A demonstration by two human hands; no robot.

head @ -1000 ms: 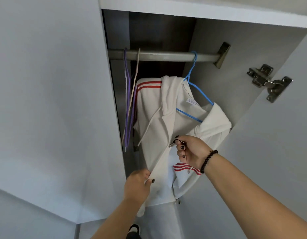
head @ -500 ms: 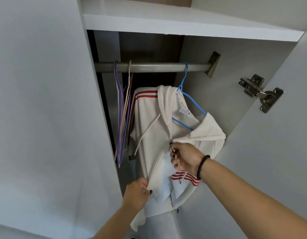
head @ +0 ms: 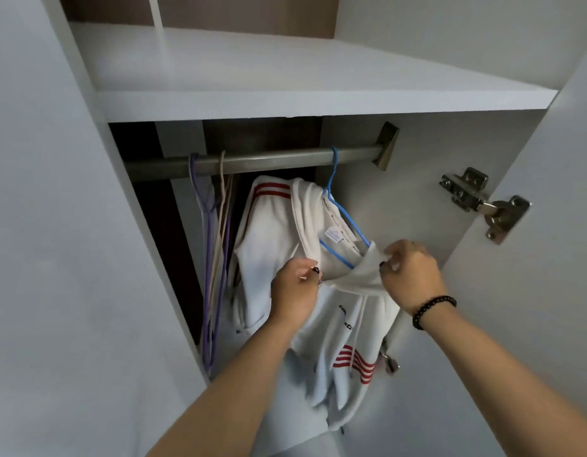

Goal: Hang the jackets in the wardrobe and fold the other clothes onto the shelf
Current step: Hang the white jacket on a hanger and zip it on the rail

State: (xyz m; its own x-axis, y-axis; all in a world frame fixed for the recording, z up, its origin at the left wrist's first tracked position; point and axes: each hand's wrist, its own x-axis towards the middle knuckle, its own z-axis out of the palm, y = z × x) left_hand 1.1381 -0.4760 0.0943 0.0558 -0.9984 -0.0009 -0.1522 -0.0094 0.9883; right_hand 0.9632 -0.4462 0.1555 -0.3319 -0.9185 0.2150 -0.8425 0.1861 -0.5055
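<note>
Your white jacket [head: 275, 225] with red stripes hangs on a blue hanger [head: 343, 216], whose hook sits over the metal rail [head: 259, 161] inside the wardrobe, above and between your two hands. Your left hand [head: 293, 291] grips the left front edge of the jacket near the collar, fingers [head: 313, 270] curled around the fabric, dark nails showing. Your right hand [head: 412, 275] pinches the right collar edge, fingers [head: 389, 258] closed on a bunched fold of cloth just beside the lower arm of the hanger. A white tag [head: 333, 234] inside the neck sits just above the gap between your hands. Below your fingers the front of the jacket hangs loose, with a drawstring [head: 359, 321], some dark lettering and a band of red stripes further down. A dark beaded bracelet [head: 434, 310] circles your right wrist. To the left of your left hand, well apart from the jacket's shoulder, several bare hangers [head: 213, 258], purple and beige, hang from the same rail. Above the rail, over your fingers, runs a white shelf [head: 285, 103]. To the right of your right hand, a metal hinge [head: 483, 202] is fixed to the open door [head: 532, 291], and a white door panel [head: 54, 225] fills the left side.
</note>
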